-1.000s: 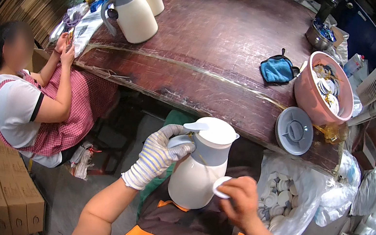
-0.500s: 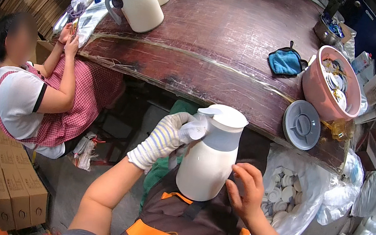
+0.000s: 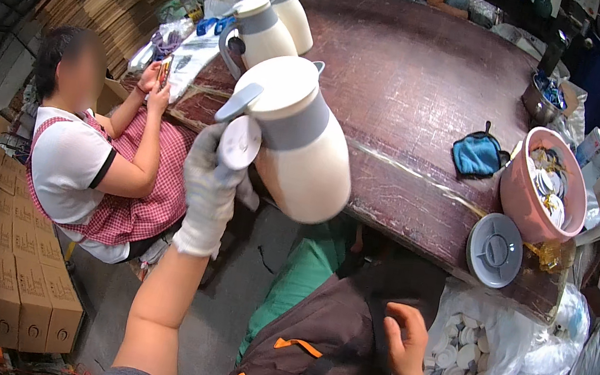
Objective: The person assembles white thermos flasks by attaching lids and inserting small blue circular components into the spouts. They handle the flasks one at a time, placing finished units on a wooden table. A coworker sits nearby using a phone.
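Observation:
A white vacuum jug (image 3: pixel 308 171) with a grey collar and white lid is raised in front of the table edge, tilted a little. My left hand (image 3: pixel 206 192), in a striped work glove, is closed round its handle; most of the handle is hidden. A small white round disc (image 3: pixel 240 142) shows beside the handle, under the grey lid lever. My right hand (image 3: pixel 405 339) is bare and away from the jug, above my lap, fingers apart and holding nothing. Similar jugs (image 3: pixel 268 40) stand behind on the table.
On the wooden table (image 3: pixel 414 64) are a blue cloth (image 3: pixel 477 153), a pink tub (image 3: pixel 517 190) of small parts and a grey round lid (image 3: pixel 494 250). A plastic bag (image 3: pixel 507 338) of white discs stands right. A seated person (image 3: pixel 78 152) and cartons (image 3: pixel 27 278) are at left.
My left hand has lifted the jug off my lap, up and leftward toward the standing jugs. My right hand has come away from the jug's side and lowered. The view has shifted.

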Motion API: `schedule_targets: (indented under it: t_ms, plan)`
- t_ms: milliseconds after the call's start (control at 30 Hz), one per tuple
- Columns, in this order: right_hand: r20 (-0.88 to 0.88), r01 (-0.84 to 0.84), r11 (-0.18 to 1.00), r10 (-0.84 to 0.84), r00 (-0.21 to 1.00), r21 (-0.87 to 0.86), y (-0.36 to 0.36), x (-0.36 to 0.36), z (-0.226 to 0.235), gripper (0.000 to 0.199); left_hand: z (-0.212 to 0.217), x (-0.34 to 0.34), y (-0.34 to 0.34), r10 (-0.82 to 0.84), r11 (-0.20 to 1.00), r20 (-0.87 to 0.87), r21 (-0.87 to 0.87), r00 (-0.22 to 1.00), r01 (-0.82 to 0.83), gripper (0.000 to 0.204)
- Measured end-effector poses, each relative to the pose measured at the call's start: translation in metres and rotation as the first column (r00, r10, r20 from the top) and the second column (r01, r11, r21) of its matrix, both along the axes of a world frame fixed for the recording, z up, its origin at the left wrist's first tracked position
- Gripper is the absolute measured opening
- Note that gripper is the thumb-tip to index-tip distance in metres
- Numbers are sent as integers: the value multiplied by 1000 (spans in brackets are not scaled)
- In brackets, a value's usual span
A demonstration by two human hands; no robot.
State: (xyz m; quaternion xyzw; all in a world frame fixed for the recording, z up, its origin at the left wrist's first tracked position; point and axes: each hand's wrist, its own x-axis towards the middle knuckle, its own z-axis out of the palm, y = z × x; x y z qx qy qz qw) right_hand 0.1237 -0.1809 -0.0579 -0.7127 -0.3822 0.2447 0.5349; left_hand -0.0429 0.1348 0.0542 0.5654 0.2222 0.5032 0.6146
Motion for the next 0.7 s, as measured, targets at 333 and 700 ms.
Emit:
schedule_targets:
  t_ms: [333,700]
  plan:
    - [79,-44,989,56,995,-144,-14,-3,-22,18,-105,21,119,430,900,-699,378,572,-216,44]
    - [14,9,946,-4,1000,-325,-12,13,-74,17,-110,85,61,510,723,-747,641,426,258,45]
